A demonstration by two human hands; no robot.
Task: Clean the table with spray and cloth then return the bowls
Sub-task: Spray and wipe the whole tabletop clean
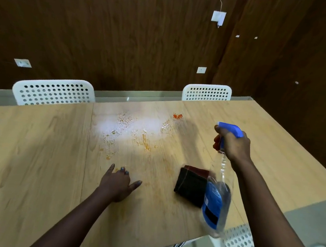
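My right hand (pixel 232 144) grips the blue trigger head of a clear spray bottle (pixel 215 203) with a blue label, held above the right side of the wooden table (pixel 35 152), nozzle pointing left. Orange stains and wet droplets (pixel 130 130) spread over the table's middle, with a red smear (pixel 177 116) farther back. A dark folded cloth (pixel 191 186) lies on the table just left of the bottle. My left hand (pixel 117 182) rests on the table near the stains, fingers spread. No bowls are in view.
Two white perforated chairs (pixel 53 93) (pixel 206 92) stand at the table's far edge against a dark wood wall. Another white perforated chair (pixel 238 244) sits at the near right corner, by the grey floor.
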